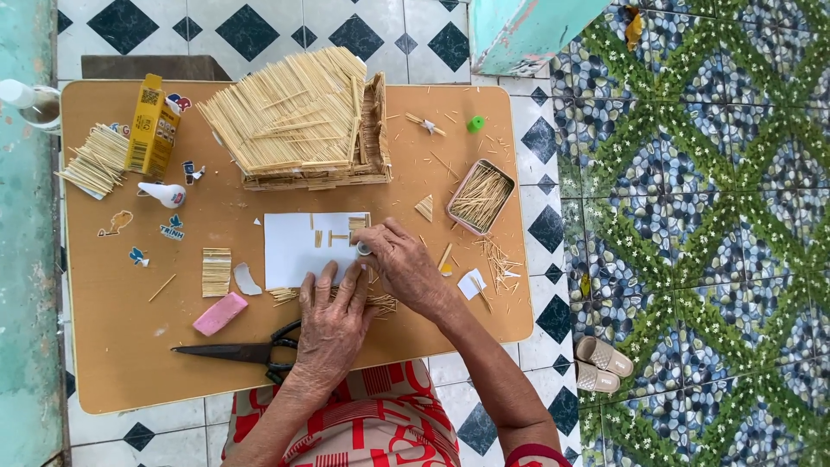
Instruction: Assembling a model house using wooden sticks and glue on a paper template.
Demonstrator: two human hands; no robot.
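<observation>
Left hand (331,322) flat, fingers spread, pressing on white paper sheet (298,246) and a bundle of thin sticks (380,303) at its lower edge. Right hand (402,264) curled, fingertips pinching a small white glue cap (364,249) over short stick pieces on the sheet. Mid-desk (121,346), just below stick-built roof model (303,121). Black scissors (238,352) beside left wrist; pink eraser (220,313) near; metal tin of sticks (481,197) to the right.
</observation>
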